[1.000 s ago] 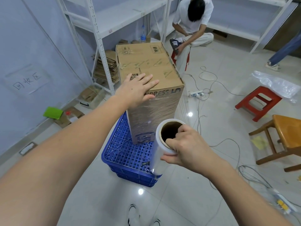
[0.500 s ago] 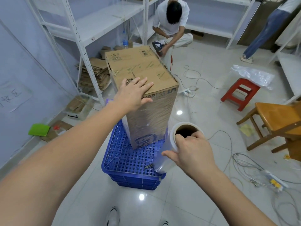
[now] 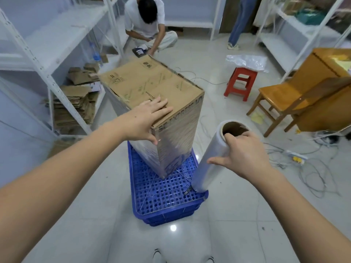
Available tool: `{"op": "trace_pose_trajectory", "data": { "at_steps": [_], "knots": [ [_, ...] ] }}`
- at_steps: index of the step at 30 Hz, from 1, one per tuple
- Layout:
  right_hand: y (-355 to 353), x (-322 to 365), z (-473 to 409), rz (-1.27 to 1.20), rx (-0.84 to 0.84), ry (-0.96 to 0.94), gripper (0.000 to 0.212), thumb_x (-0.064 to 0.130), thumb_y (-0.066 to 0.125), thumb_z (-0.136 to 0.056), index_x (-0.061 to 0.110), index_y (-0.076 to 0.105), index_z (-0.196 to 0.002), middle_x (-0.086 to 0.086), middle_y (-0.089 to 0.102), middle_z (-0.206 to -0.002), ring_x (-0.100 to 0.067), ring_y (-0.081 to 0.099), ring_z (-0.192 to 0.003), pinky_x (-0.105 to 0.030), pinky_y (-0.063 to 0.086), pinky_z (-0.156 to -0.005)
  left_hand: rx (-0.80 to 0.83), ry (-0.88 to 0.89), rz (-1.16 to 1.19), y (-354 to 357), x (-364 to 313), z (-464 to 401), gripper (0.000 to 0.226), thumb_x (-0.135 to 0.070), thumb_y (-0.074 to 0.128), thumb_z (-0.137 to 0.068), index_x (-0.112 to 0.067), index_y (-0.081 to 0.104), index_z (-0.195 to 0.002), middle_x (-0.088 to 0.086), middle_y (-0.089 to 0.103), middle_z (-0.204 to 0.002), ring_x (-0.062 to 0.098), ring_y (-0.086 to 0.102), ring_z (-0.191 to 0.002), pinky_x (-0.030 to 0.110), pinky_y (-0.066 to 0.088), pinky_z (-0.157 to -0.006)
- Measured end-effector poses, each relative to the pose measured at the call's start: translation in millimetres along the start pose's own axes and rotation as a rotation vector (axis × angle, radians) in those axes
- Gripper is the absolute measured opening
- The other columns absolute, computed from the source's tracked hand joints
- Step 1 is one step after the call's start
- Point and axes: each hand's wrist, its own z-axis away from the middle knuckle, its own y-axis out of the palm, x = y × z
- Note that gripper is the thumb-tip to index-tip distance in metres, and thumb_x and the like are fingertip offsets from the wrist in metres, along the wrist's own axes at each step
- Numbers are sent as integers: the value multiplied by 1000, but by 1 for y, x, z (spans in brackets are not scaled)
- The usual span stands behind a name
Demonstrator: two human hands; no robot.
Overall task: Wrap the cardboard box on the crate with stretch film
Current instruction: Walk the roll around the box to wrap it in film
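Head view: my left hand [image 3: 146, 120] lies flat steadying the stiff box [image 3: 152, 88] while my right hand [image 3: 245, 152] grips the light, slippery roll [image 3: 210, 158] by its core.

The box [image 3: 152, 86] is matt brown cardboard on top, printed and faintly creased; its sides shine under clear stretch film [image 3: 176, 141], smooth with fine wrinkles. The roll [image 3: 210, 160] is glossy clear plastic film wound on a brown cardboard core. The crate [image 3: 163, 198] is glossy blue plastic, its top pierced with holes. The floor [image 3: 228, 215] is smooth, glossy pale tile that mirrors the lights. Far right, the stool [image 3: 240, 83] is shiny red plastic and the chair [image 3: 279, 99] is varnished wood. Far left, the shelves [image 3: 51, 86] are white painted metal beside matt flattened cardboard [image 3: 70, 107].
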Motion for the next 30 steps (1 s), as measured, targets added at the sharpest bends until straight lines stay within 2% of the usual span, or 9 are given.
{"op": "trace_pose_trajectory", "data": {
  "at_steps": [2, 5, 8, 13, 17, 19, 22, 26, 30],
  "knots": [
    [2, 1, -3, -14, -55, 34, 72, 90, 53, -63, 22, 29, -60, 11, 29, -43, -15, 29, -43, -31, 27, -62, -39, 28, -41, 4, 2, 1, 124, -75, 70, -74, -24, 3, -165, 8, -2, -172, 27, -4, -159, 44, 2, -129],
    [3, 1, -1, -44, -116, 11, 71, 71, 72, -68, 18, 28, -57, 9, 16, -44, -19, 20, -42, -30, 24, -60, -54, 44, -115, 5, 4, 0, 120, -81, 59, -78, -21, 2, -165, 10, -1, -172, 29, 0, -159, 45, 4, -129],
    [5, 3, 2, -43, -162, -35, 66, 57, 82, -69, 18, 30, -55, 6, 22, -42, -21, 21, -42, -31, 30, -58, -47, 27, -156, 3, 1, -8, 118, -81, 56, -80, -18, 3, -165, 12, 1, -172, 31, 3, -159, 44, 4, -128],
    [-5, 19, 11, -79, -184, -160, 62, 53, 82, -68, 18, 34, -51, 4, 32, -39, -24, 32, -38, -33, 41, -61, -39, 3, -160, -2, -2, -19, 117, -79, 57, -82, -19, 1, -165, 12, 1, -172, 31, 3, -159, 44, 6, -128],
    [-15, 41, 18, -137, -247, -214, 58, 57, 71, -73, 20, 30, -53, 4, 32, -41, -23, 31, -42, -29, 30, -60, -32, -7, -172, -2, -5, -18, 116, -78, 57, -83, -19, 0, -165, 11, 0, -172, 30, 3, -159, 44, 5, -128],
    [-17, 56, 19, -178, -280, -252, 54, 58, 65, -75, 22, 31, -55, 4, 35, -41, -21, 29, -43, -30, 30, -62, -30, -9, -175, -3, -7, -17, 116, -77, 58, -84, -18, 1, -165, 11, 0, -172, 30, 3, -159, 43, 5, -128],
    [-17, 79, 17, -254, -327, -326, 53, 52, 70, -72, 23, 28, -58, 7, 28, -46, -17, 23, -47, -29, 30, -66, -31, -6, -177, -5, -10, -14, 116, -77, 59, -83, -18, 2, -165, 11, 1, -172, 30, 4, -159, 43, 5, -129],
    [-20, 105, 12, -261, -280, -455, 52, 49, 73, -72, 24, 30, -57, 7, 31, -44, -15, 22, -48, -30, 36, -67, -24, -9, -180, -5, -12, -11, 117, -77, 59, -83, -18, 2, -165, 11, 1, -172, 30, 4, -159, 43, 5, -129],
    [-16, 119, 11, -254, -208, -621, 52, 47, 75, -73, 23, 31, -59, 9, 33, -47, -16, 26, -49, -30, 33, -72, -25, -24, -163, -4, -14, -11, 118, -77, 61, -82, -20, 1, -165, 10, 0, -172, 29, 2, -159, 43, 4, -129]
  ]
}}
